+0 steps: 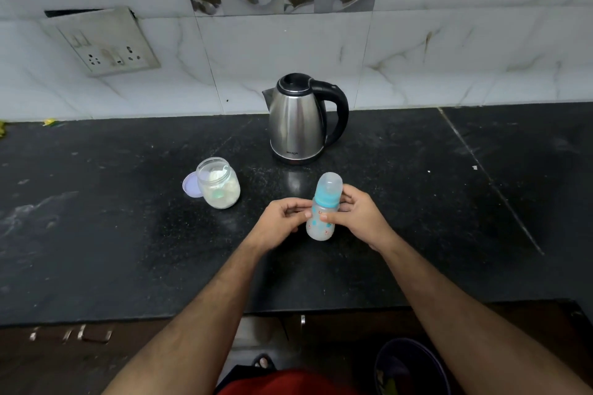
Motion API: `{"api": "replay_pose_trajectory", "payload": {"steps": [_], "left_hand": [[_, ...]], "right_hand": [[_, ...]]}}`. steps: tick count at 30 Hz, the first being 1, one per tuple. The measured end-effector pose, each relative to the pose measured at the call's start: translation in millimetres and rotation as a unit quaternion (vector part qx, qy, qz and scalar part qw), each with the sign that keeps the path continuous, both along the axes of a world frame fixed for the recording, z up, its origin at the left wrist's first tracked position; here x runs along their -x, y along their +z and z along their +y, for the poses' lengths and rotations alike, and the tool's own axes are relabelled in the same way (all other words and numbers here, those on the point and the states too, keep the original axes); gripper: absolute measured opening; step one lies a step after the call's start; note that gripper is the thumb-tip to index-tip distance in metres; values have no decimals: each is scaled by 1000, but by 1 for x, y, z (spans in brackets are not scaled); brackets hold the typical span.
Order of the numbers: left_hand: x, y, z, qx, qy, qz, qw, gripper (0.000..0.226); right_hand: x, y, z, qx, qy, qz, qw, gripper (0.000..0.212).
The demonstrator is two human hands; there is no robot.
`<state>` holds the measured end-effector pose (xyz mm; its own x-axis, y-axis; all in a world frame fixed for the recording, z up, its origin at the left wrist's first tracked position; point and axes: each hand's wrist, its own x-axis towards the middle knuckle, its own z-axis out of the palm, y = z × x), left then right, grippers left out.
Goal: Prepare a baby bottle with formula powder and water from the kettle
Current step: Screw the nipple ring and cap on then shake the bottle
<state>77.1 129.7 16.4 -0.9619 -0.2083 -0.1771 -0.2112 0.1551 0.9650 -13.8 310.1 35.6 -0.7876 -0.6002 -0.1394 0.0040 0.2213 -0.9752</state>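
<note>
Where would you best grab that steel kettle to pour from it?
Probably by the black loop handle of the kettle, coming from the right. It juts out on that side, opposite the spout, and leaves room for a full grip.

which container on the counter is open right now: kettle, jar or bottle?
The powder jar: its purple lid lies beside it. The kettle has its lid down, and the baby bottle still wears its cap.
</note>
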Motion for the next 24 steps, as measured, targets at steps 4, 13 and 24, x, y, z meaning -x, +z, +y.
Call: {"api": "replay_pose_trajectory", "payload": {"steps": [4, 13, 24], "left_hand": [[34, 5, -23, 25, -14, -23, 999, 25], [93, 0, -50, 40, -9, -70, 997, 36], [122, -2, -61, 49, -41, -93, 994, 61]], "right_hand": [[33, -3, -26, -42, -8, 57, 997, 54], [89, -12, -68, -96, -37, 91, 991, 62], [122, -26, -90, -157, -65, 106, 980, 62]]}}
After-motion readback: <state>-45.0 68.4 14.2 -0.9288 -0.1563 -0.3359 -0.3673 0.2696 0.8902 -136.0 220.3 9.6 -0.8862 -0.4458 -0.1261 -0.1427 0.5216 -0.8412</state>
